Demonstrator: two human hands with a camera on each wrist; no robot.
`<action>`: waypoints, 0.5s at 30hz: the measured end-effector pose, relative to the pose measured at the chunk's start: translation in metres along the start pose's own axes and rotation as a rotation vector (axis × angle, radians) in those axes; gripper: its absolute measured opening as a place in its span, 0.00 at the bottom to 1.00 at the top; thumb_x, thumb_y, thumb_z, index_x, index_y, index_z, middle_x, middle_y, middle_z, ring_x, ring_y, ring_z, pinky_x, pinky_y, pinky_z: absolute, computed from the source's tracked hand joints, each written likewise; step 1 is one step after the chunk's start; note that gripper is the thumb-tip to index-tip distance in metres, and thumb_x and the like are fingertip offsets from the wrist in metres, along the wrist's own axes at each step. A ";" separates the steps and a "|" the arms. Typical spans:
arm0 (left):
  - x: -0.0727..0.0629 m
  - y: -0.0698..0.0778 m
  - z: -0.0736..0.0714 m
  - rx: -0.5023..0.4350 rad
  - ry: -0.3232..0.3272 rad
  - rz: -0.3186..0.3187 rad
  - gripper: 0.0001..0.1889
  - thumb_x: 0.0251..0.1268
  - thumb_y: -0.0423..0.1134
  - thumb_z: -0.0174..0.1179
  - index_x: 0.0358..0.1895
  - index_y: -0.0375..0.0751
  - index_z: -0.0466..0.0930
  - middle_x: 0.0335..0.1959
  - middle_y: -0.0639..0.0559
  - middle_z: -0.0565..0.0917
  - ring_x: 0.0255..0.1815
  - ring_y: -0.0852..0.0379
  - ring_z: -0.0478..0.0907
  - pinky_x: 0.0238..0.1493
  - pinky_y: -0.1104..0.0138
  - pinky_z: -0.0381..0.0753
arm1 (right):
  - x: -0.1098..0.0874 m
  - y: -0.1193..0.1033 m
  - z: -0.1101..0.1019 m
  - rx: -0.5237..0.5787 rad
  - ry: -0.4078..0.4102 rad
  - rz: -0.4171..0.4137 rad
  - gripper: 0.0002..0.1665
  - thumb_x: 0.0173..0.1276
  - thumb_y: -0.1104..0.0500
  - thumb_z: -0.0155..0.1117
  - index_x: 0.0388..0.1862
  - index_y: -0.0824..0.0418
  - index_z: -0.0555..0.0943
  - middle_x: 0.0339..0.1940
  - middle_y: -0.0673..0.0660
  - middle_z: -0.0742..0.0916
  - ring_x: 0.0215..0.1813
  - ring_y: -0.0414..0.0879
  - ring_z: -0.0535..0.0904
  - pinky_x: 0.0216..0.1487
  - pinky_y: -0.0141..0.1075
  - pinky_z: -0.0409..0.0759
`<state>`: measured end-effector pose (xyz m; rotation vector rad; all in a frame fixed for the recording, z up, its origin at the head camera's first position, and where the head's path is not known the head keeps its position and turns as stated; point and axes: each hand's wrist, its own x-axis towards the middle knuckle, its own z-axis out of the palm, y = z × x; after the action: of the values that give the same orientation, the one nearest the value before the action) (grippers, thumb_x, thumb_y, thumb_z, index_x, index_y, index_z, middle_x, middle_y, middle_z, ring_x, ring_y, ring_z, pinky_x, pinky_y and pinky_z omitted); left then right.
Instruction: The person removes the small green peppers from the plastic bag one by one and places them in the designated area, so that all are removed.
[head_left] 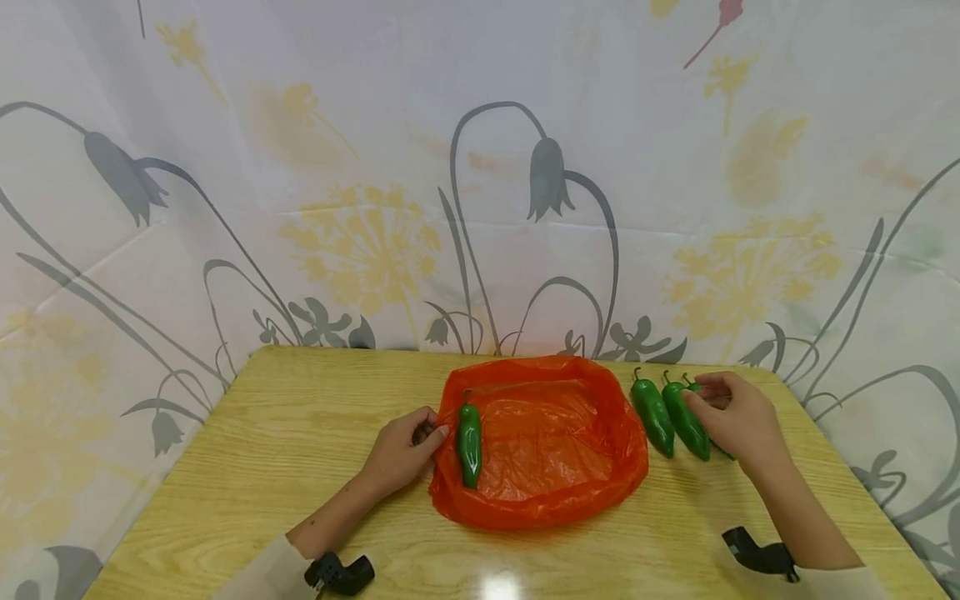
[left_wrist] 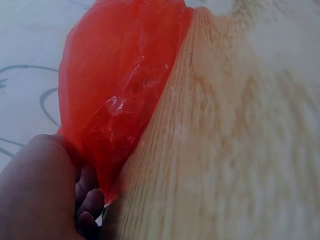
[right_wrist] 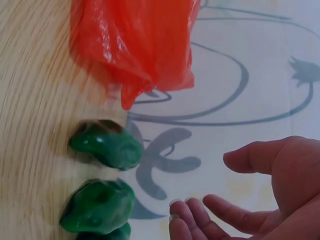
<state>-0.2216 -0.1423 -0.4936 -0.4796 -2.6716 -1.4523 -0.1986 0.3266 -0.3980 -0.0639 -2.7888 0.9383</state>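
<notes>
A red plastic bag (head_left: 536, 517) lies spread wide on the table, its edge standing up like a basket rim. One green chili pepper (head_left: 469, 446) rests inside it along the left side. My left hand (head_left: 405, 446) pinches the bag's left edge; the left wrist view has curled fingers (left_wrist: 90, 197) at the red plastic (left_wrist: 117, 95). To the bag's right, three green peppers (head_left: 652, 417) lie side by side, the farthest right partly hidden behind my right hand (head_left: 738, 417). That hand hovers over them, thumb and fingers apart with nothing between them, above the green peppers (right_wrist: 100, 205) in the right wrist view.
The wood-grain table (head_left: 315, 392) runs back to a pale curtain (head_left: 375, 167) printed with grey and yellow flowers. A black strap-on device (head_left: 339, 573) sits on the left wrist, and another black device (head_left: 759, 554) on the right.
</notes>
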 end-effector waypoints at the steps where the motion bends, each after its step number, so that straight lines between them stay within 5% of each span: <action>1: 0.000 0.000 0.000 0.001 0.000 0.001 0.06 0.77 0.42 0.65 0.37 0.52 0.82 0.26 0.61 0.79 0.27 0.62 0.73 0.32 0.69 0.72 | -0.001 -0.002 0.001 0.004 -0.003 0.000 0.32 0.81 0.47 0.61 0.67 0.73 0.75 0.53 0.70 0.85 0.55 0.68 0.84 0.46 0.52 0.83; 6: 0.000 0.000 0.000 0.004 -0.006 -0.007 0.06 0.77 0.42 0.65 0.37 0.52 0.82 0.26 0.61 0.78 0.26 0.62 0.73 0.31 0.69 0.72 | -0.004 -0.012 0.005 0.016 -0.017 -0.011 0.32 0.81 0.47 0.63 0.67 0.72 0.76 0.53 0.69 0.86 0.54 0.66 0.85 0.42 0.41 0.83; 15: 0.000 0.000 -0.001 0.003 -0.007 -0.015 0.07 0.78 0.42 0.64 0.37 0.52 0.82 0.26 0.60 0.78 0.26 0.61 0.73 0.31 0.69 0.71 | -0.011 -0.026 0.013 0.029 -0.056 -0.048 0.31 0.81 0.48 0.63 0.68 0.72 0.75 0.54 0.69 0.86 0.54 0.64 0.85 0.49 0.50 0.84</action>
<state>-0.2220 -0.1430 -0.4934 -0.4655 -2.6882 -1.4530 -0.1902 0.2972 -0.3941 0.0342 -2.8129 0.9827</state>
